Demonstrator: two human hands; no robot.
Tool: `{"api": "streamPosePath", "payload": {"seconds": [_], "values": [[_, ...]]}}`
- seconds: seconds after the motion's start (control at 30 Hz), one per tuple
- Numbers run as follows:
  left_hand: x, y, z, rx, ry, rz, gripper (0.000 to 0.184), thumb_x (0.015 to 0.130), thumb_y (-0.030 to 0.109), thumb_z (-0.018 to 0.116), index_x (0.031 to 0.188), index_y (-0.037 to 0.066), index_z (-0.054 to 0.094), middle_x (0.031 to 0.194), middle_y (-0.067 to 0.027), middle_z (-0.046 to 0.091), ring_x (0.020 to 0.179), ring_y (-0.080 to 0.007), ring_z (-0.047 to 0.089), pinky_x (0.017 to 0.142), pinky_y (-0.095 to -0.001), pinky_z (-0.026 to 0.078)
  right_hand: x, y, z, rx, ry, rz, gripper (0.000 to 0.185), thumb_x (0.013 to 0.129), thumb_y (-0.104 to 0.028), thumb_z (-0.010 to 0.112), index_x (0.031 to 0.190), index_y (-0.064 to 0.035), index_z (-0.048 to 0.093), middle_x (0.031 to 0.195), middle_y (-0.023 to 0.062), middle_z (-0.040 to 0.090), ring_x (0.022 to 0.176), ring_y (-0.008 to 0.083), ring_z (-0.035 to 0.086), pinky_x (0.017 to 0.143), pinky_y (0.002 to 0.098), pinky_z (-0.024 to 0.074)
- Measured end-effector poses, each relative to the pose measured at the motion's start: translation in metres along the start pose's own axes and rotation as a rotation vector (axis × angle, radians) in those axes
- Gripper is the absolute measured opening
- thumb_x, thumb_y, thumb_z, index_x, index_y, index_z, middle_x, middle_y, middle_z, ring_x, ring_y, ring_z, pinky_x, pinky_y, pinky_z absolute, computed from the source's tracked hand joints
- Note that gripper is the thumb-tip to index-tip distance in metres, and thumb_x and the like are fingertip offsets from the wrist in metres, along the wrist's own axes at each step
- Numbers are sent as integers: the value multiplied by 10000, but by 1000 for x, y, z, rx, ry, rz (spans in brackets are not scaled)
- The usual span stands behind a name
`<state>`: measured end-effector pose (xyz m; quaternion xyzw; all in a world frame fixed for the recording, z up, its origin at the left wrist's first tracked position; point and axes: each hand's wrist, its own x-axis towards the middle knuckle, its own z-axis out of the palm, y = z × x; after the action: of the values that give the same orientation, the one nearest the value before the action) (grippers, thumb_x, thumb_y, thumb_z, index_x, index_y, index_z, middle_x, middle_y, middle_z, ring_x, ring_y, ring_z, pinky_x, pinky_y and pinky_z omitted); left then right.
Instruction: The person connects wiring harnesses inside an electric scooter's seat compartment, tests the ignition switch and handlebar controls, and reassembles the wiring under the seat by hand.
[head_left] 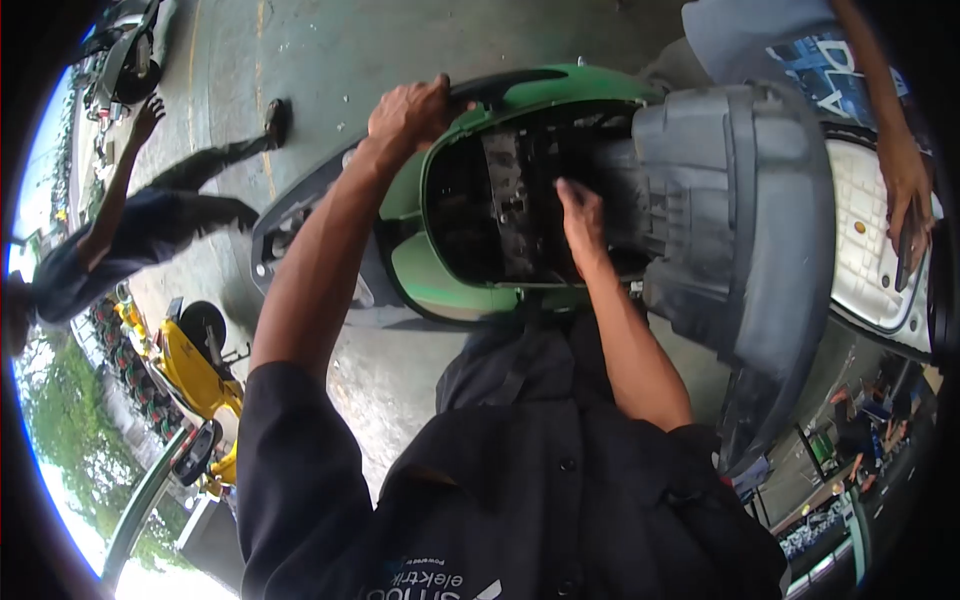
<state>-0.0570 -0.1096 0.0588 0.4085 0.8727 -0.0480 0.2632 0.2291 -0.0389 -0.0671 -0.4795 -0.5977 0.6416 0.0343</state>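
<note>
A green scooter [425, 275] stands before me with its dark grey seat [785, 230] tipped up to the right. Below the seat's hinge side, the black storage compartment [465, 215] lies exposed inside the green body. My left hand [412, 115] is closed round the black grab rail [510, 84] on the body's far edge. Inside the compartment opening is my right hand [582, 222], slightly blurred, with its fingers curled and thumb up. Whatever it may hold is hidden. A metal latch part [513, 208] sits on the crossbar just left of it.
At the right, another person's hand [905, 205] holds a dark flat object [908, 250] over a white panel [860, 240]. A person in dark clothes [150, 225] walks at the left. A yellow scooter [195, 365] stands at the lower left, another scooter [130, 65] at the upper left.
</note>
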Motion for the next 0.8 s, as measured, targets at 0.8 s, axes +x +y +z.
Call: {"api": "streamPosePath", "payload": {"seconds": [0.8], "values": [[-5, 13, 1, 50, 7, -142, 514, 935, 542, 585, 1151, 81, 659, 1109, -224, 695, 1037, -431, 665, 807, -538, 538, 44, -14, 7, -60, -238, 93, 510, 920, -310, 712, 1304, 11, 616, 1256, 164, 659, 1178, 262, 591, 1042, 369, 416]]}}
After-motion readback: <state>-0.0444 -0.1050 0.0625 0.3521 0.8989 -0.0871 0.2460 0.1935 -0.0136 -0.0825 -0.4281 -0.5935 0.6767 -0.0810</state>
